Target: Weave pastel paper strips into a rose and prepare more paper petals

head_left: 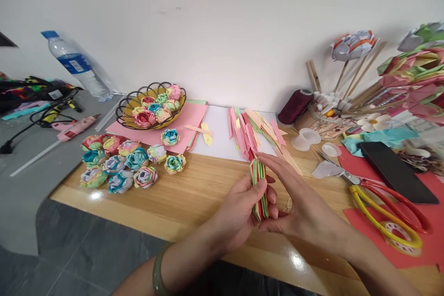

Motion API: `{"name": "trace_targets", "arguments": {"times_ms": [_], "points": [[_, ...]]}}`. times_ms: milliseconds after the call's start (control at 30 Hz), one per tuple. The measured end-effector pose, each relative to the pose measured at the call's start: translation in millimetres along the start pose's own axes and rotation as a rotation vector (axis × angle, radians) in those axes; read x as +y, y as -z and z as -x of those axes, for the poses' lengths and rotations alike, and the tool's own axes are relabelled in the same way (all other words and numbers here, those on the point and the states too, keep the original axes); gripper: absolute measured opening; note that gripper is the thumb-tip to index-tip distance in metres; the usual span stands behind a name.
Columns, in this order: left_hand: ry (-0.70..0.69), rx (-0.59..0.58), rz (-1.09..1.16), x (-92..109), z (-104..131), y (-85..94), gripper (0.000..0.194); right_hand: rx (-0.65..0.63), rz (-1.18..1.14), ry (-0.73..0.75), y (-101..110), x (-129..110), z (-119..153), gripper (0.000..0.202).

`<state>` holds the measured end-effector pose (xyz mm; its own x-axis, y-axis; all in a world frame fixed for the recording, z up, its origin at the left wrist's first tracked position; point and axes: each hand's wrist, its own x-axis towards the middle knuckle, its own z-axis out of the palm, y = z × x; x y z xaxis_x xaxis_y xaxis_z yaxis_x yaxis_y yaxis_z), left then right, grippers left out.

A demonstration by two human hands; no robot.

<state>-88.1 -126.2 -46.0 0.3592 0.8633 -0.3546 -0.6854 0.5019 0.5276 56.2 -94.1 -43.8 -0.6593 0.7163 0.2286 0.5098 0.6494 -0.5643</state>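
Note:
A bundle of folded paper pieces (257,171), striped green, red, yellow and white at its edges, is held above the front of the table. My left hand (234,215) is closed around it, thumb pressed along the near face. From the other side, my right hand (303,199) spans the bundle's length, index finger at the top end and thumb at the bottom end. Just beyond my fingers lie loose pink folded paper strips (244,134) and peach and green strips (267,129), on a white sheet (219,124).
Several paper flowers (137,159) sit at left, near a yellow basket (129,118) of more flowers. Further left are a glue gun (74,128) and water bottle (74,62). At right lie scissors (388,203), a black phone (395,171), a thread spool (295,106) and a stick-filled holder (321,122).

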Motion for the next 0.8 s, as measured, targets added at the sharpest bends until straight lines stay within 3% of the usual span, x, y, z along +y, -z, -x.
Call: {"name": "trace_targets", "arguments": {"times_ms": [500, 800], "points": [[-0.041, -0.007, -0.013, -1.1, -4.1, -1.0, 0.026, 0.019, 0.017, -0.043, -2.3, -9.1, -6.2, 0.095], [-0.049, 0.044, -0.069, 0.1, -4.7, -3.9, 0.032, 0.022, -0.07, -0.087, -8.8, -10.2, -6.4, 0.077]]}}
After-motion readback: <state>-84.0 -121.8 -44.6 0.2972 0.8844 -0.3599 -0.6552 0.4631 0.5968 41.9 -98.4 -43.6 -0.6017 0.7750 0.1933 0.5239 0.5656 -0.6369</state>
